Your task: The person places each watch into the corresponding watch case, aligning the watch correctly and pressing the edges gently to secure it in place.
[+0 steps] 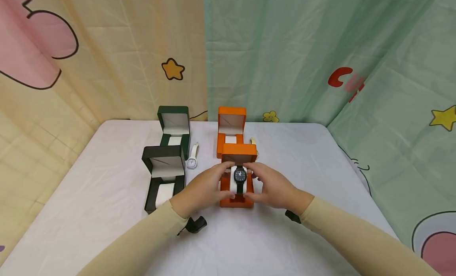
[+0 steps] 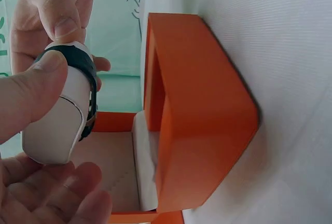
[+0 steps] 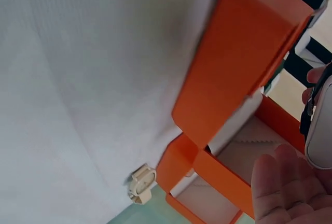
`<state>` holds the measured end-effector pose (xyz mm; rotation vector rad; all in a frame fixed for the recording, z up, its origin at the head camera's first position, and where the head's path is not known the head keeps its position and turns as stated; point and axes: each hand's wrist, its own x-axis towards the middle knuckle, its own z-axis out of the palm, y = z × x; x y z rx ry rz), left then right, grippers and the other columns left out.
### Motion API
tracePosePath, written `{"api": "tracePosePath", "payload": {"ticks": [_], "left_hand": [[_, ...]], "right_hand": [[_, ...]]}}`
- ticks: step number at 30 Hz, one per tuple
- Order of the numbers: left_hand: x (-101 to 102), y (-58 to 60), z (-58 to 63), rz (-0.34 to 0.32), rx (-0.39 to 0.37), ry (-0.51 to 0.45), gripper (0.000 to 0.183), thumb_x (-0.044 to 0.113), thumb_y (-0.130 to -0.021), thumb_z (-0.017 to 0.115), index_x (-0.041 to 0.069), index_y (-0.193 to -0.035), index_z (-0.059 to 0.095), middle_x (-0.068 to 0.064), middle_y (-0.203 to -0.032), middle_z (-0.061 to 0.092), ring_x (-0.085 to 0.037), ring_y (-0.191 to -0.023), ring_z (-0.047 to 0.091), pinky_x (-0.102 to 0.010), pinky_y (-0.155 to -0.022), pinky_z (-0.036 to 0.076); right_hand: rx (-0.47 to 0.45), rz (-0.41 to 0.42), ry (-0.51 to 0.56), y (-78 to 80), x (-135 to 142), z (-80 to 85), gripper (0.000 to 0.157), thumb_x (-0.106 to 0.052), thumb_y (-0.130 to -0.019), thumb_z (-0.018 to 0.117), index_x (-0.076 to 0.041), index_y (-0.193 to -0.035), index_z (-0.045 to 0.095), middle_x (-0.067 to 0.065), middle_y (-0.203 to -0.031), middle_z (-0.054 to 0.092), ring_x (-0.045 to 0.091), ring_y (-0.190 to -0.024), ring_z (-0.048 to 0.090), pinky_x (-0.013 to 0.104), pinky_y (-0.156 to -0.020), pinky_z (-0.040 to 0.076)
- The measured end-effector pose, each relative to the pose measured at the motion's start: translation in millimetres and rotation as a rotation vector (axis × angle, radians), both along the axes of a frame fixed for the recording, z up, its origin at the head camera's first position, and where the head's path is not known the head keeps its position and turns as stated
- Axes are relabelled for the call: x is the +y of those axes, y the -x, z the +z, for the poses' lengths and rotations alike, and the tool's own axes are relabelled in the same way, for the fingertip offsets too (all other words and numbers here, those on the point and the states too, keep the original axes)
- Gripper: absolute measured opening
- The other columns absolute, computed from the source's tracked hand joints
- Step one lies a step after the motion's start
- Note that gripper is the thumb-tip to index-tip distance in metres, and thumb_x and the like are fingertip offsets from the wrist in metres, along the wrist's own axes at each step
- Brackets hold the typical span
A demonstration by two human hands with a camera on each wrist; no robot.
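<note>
Both hands hold a white watch cushion [image 2: 52,130] with a black-strapped watch [image 1: 240,175] wrapped around it, dial facing up toward the head camera. My left hand [image 1: 204,189] has its thumb pressed on the strap and cushion, with its fingers around the far side. At the opposite side, my right hand [image 1: 278,185] pinches the cushion, thumb on its end. In the right wrist view, several right-hand fingers [image 3: 285,190] extend beside the cushion. Just below stands the front orange watch box [image 2: 207,115], lid raised, and the cushion is above its opening.
Behind is a second orange box [image 1: 231,111], lid up, with a cream-gold watch [image 3: 142,181] beside it. Left stand a dark green box [image 1: 173,110] and a black box [image 1: 162,152], both with lids raised. A white watch [image 1: 192,160] lies between boxes.
</note>
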<state>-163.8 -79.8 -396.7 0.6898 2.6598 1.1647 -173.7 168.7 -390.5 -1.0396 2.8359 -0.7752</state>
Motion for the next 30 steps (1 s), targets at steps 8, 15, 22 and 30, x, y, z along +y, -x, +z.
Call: {"api": "tracePosePath", "payload": {"ticks": [8,15,22,30], "left_hand": [[6.8,1.8,-8.9,-0.016,0.047,0.102,0.078,0.022,-0.086,0.09,0.013,-0.152,0.05,-0.003,-0.141,0.065,-0.022,-0.122,0.063,-0.043,-0.111,0.052],[9.7,3.8,-17.9,-0.014,0.064,0.129,0.072,0.022,-0.087,0.088,0.014,-0.15,0.053,-0.002,-0.14,0.066,-0.021,-0.12,0.063,-0.041,-0.109,0.053],[11.7,2.1,-20.2,0.006,0.049,0.175,0.073,0.027,-0.089,0.087,0.011,-0.151,0.052,-0.006,-0.142,0.065,-0.024,-0.121,0.061,-0.042,-0.109,0.052],[13.7,2.0,-24.1,0.02,0.058,0.192,0.071,0.027,-0.088,0.088,0.01,-0.15,0.055,-0.006,-0.142,0.065,-0.028,-0.127,0.058,-0.044,-0.113,0.05]], "right_hand": [[-0.038,-0.002,-0.036,2.6,-0.2,-14.1,0.074,-0.032,-0.089,0.086,-0.015,-0.151,0.05,0.0,-0.145,0.061,0.016,-0.116,0.065,0.039,-0.101,0.058],[-0.057,-0.025,-0.079,4.1,0.6,-20.7,0.078,-0.034,-0.089,0.086,-0.009,-0.154,0.05,0.009,-0.151,0.058,0.03,-0.139,0.057,0.048,-0.115,0.05],[-0.08,-0.024,-0.115,4.9,-1.4,-26.4,0.078,-0.031,-0.09,0.085,-0.005,-0.154,0.049,0.013,-0.151,0.059,0.034,-0.14,0.054,0.05,-0.117,0.048],[-0.097,-0.007,-0.142,6.9,-1.5,-30.7,0.075,-0.032,-0.092,0.083,-0.004,-0.154,0.049,0.011,-0.15,0.059,0.033,-0.138,0.053,0.048,-0.116,0.048]]}}
